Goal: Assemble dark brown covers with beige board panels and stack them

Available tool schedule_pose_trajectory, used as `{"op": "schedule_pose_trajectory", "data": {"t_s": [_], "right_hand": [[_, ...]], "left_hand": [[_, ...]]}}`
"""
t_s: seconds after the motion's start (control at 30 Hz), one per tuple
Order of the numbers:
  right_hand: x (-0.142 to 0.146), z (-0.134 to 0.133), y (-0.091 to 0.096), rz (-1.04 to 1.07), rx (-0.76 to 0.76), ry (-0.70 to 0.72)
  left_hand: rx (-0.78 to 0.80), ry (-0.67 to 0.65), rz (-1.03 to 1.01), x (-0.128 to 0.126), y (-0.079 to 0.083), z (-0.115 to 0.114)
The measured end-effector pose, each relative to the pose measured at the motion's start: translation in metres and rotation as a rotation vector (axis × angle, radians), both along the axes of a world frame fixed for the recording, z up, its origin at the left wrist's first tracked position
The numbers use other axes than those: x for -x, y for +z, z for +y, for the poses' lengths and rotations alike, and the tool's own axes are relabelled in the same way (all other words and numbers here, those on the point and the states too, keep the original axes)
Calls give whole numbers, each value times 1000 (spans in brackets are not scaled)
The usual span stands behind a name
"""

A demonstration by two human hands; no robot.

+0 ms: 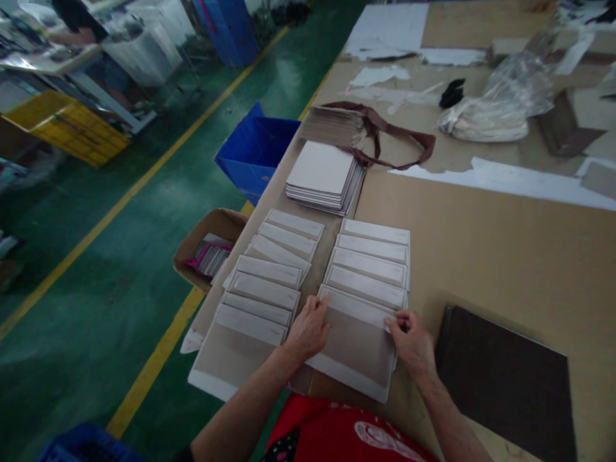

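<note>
Across the table [505, 250], the left row [269, 295] and right row [370, 256] of overlapping panels look laid out; squaring the front panel [359, 346] seems unfinished. It lies flat toward five o'clock, its pale band's long axis running roughly ten to four. The right hand [411, 340] seems to pinch its edge, thumb against finger; the left hand [310, 327] half-curls, index at the opposite edge, grip unclear.

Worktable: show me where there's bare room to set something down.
The widest bare patch of the worktable lies between the right row of panels, the white paper strip and the dark stack. Crowded: the left side, with the left row and pale stack; the far end, around the plastic bag.
</note>
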State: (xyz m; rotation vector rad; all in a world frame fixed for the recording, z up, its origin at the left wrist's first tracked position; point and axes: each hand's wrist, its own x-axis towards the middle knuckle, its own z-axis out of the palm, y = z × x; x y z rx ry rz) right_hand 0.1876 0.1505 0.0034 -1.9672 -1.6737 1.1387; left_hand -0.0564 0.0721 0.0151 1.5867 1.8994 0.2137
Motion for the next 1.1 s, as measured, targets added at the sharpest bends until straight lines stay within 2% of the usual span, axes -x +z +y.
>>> {"op": "schedule_pose_trajectory", "data": {"t_s": [0.27,0.57,0.73,0.83,0.93,1.03,1.1], "right_hand": [[3,4,-3,-32,4,-25],[2,11,-10,-129,13,50],[-3,11,-13,-188,14,72],[-13,10,-9,-204,-10,56],[-19,7,2,-186,-64,44],[-8,-3,13,-105,-132,121],[10,-13,16,-16,-169,266]], "left_hand": [[5,1,-7,0,1,0],[23,-1,-22,0,4,2],[12,22,-43,3,0,4],[16,77,-36,5,-3,5],[-1,135,5,5,3,1],[-48,147,70,-4,15,-9],[-78,96,98,-13,21,-14]]}}
